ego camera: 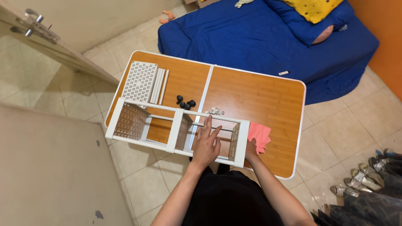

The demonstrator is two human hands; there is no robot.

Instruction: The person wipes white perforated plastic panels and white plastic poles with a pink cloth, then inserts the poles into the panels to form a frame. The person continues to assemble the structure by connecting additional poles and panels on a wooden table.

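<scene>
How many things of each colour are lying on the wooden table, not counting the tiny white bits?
White: 5 — rack frame, perforated panel, 3 rods
Black: 4 — small caps
Pink: 1 — cloth
Total: 10

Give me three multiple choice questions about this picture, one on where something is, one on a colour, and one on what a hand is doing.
1. Where does the perforated white panel lie?
A. on the blue bed
B. on the table's far left corner
C. on the floor

2. What colour is the cloth beside the white rack?
A. pink
B. green
C. black

3. How is the left hand?
A. clenched around a rod
B. flat with fingers spread on the rack
C. off the table

Answers: B, it lies beside the white rods; A, it is plainly pink; B, the palm rests open on the rack.
</scene>
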